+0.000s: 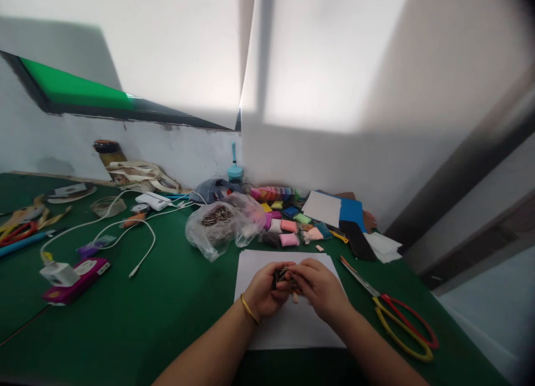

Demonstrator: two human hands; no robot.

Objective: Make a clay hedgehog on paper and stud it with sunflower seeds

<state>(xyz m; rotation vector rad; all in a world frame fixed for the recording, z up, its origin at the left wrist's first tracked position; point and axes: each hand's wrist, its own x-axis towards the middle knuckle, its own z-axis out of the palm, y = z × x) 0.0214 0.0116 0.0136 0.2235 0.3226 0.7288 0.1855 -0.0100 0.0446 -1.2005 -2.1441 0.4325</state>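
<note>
Above a stack of white paper point(288, 333), my left hand point(267, 291) is cupped around a small dark piece with thin, pale-streaked spikes or seeds point(280, 275). I cannot make out exactly what it is. The fingers of my right hand point(320, 288) are pinched together at its right side. Something small and peach-coloured point(295, 298) shows just below the fingers. Beyond the paper lies a clear plastic bag point(200, 235) with similar dark brown, streaked bits point(217, 215) in it.
Large scissors point(401, 319) lie right of the paper. Behind it are several small coloured clay packets point(289, 239), a craft knife point(339, 237) and a white sheet on a blue one point(353, 212). White cables point(150, 241) and a magenta power strip point(77, 280) occupy the left.
</note>
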